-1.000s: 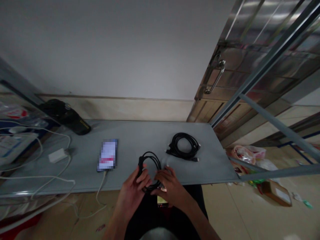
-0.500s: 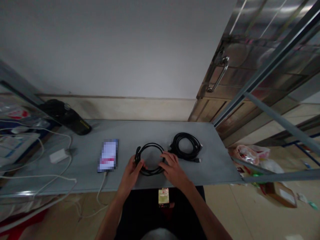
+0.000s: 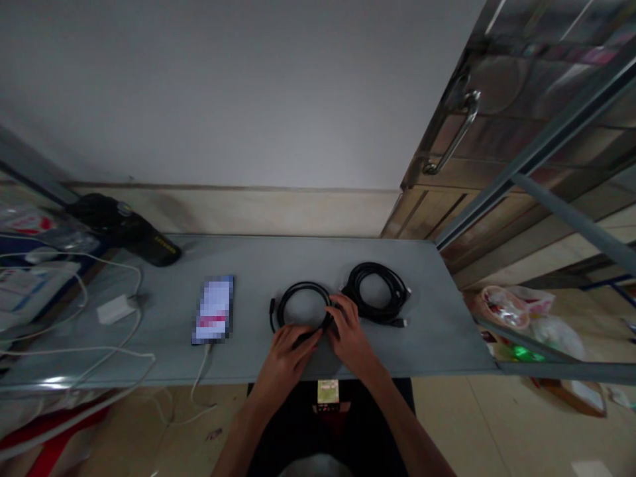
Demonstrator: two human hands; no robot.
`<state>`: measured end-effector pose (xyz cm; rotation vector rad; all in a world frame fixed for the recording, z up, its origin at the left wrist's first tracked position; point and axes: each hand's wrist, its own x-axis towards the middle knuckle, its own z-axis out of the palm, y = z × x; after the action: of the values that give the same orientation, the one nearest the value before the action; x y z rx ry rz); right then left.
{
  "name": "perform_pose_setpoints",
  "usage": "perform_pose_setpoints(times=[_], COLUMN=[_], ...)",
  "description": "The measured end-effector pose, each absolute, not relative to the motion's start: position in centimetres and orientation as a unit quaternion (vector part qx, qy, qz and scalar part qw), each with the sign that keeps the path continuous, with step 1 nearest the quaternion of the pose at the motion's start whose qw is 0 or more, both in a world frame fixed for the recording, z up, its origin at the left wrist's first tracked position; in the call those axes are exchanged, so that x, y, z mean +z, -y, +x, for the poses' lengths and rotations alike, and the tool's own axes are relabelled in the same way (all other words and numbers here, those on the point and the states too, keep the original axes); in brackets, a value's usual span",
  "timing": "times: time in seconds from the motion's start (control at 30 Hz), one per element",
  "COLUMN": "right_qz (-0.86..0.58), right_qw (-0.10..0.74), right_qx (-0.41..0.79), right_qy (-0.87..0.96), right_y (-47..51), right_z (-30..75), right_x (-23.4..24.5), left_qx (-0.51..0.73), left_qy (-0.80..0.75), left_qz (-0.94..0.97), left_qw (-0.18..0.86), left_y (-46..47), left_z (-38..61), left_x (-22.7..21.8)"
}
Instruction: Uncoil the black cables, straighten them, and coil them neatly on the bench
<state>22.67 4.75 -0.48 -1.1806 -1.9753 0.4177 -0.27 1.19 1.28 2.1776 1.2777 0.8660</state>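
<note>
A coiled black cable (image 3: 301, 306) lies on the grey table (image 3: 258, 265) in front of me. My left hand (image 3: 288, 354) rests on the coil's near edge with fingers bent over the cable. My right hand (image 3: 350, 331) touches the coil's right side, fingers curled onto the cable there. A second, thicker black cable coil (image 3: 380, 291) lies just to the right, close to my right hand's fingertips.
A phone (image 3: 213, 308) with a white charging lead lies left of the coils. Further left are a white charger (image 3: 114, 308), loose white wires and a black bag (image 3: 124, 228). A metal door (image 3: 497, 132) and a frame stand at right. A small box (image 3: 328, 392) sits on my lap.
The cable coil went from being held up at the table's edge to lying flat on the table. Both hands have moved together onto its near and right side.
</note>
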Motion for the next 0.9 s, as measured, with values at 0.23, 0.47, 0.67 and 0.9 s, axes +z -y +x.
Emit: perform_pose_setpoints(times=[0.23, 0.47, 0.67, 0.9], right_qz=[-0.518, -0.55, -0.564, -0.556], right_qw=[0.372, 0.339, 0.349, 0.379], right_qx=[0.081, 0.002, 0.009, 0.014], right_qy=[0.766, 0.763, 0.749, 0.739], right_y=[-3.5, -2.8, -3.0, -3.3], right_z=[27.0, 34.4, 34.7, 34.7], right_x=[0.5, -1.2, -1.6, -1.1], left_qx=[0.307, 0.326, 0.352, 0.375], left_qy=[-0.468, -0.511, -0.494, -0.499], left_qz=[0.817, 0.794, 0.795, 0.78], left_qw=[0.141, 0.045, 0.022, 0.035], left_y=[-3.9, -4.0, -3.8, -4.3], left_z=[-2.3, -2.3, -1.8, -1.6], left_x=[0.1, 0.2, 1.0, 0.7])
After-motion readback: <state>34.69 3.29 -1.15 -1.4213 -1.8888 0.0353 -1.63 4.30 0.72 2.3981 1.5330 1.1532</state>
